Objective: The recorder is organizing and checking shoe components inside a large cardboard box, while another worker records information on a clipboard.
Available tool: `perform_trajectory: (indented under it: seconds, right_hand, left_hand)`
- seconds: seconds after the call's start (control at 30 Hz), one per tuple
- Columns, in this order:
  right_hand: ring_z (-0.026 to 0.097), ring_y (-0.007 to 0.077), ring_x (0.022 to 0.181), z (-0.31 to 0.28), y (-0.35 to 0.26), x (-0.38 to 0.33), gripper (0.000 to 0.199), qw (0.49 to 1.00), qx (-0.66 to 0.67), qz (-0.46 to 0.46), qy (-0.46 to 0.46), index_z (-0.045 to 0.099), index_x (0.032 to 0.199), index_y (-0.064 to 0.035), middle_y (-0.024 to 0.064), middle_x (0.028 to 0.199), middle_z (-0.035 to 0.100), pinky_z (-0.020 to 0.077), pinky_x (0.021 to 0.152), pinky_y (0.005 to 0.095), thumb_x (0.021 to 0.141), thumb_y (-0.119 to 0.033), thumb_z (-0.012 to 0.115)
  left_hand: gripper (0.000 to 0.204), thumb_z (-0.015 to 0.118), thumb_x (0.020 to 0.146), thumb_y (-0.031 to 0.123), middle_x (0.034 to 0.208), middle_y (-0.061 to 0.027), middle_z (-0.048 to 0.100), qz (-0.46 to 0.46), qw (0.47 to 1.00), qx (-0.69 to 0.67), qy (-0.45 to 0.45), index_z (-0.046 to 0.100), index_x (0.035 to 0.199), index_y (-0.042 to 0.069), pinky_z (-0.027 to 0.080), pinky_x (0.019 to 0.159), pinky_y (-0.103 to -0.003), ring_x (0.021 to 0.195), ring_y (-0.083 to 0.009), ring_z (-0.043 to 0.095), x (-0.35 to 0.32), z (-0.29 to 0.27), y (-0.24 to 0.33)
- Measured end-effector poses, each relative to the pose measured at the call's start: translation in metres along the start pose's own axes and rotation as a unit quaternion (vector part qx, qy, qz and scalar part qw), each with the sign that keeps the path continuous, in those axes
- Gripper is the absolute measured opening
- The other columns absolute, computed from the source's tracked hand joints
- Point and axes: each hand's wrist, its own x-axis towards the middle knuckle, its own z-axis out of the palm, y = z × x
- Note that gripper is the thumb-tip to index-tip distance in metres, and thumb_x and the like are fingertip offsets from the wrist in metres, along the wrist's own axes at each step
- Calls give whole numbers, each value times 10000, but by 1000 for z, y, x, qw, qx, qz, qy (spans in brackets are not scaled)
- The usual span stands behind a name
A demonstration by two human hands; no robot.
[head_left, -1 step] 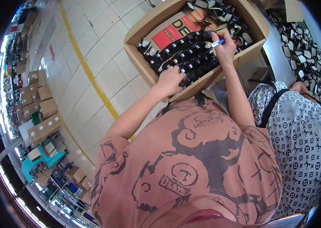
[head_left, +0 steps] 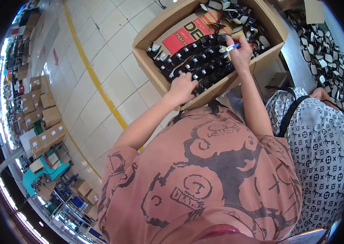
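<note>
A cardboard box (head_left: 151, 67) stands in front of me. In it lie rows of black curved pieces (head_left: 204, 56) with small white marks, which look like shoe parts. My right hand (head_left: 241, 53), over the box's right half, is closed around a blue and white pen (head_left: 232, 47). Its thumb and forefinger are close to a rounded black piece at the end of a row. At the near left corner, my left hand (head_left: 183, 88) curls its fingers down among the black pieces. Its fingertips are partly hidden, so what they grip cannot be made out.
A red and yellow printed cardboard sheet (head_left: 180, 36) lies inside the box, behind the rows. More loose black pieces with pale faces (head_left: 326, 61) cover a table at right. Beside me stands a person in a patterned garment (head_left: 322, 162). Stacked cartons (head_left: 50, 136) stand far left.
</note>
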Motion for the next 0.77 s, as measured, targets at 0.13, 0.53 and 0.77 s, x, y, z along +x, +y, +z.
perform_trajectory:
  seconds: [0.13, 0.53, 0.77]
  right_hand:
    - [503, 43, 577, 2, -6, 0, 239, 1000, -24, 17, -11, 639, 827, -44, 2, 617, 583, 414, 537, 210, 784, -275, 684]
    - [633, 262, 727, 94, -52, 7, 313, 966, -77, -32, -243, 666, 855, -117, 119, 750, 644, 478, 640, 366, 751, -412, 646]
    - [649, 266, 856, 164, -53, -6, 219, 826, -329, -156, -431, 701, 821, -137, 134, 852, 668, 485, 817, 446, 671, -277, 626]
  left_hand:
    - [332, 731, 571, 141, 919, -93, 495, -35, 998, 45, 15, 617, 882, 121, 464, 728, -377, 898, -275, 512, -1, 12, -9]
    - [209, 593, 699, 104, 869, -87, 623, -160, 939, 177, 249, 632, 905, 98, 411, 781, -400, 840, -252, 587, 22, -68, -124]
    - [219, 559, 684, 100, 829, -103, 670, -167, 928, 223, 248, 702, 849, 122, 334, 847, -384, 853, -222, 608, 42, -60, -128]
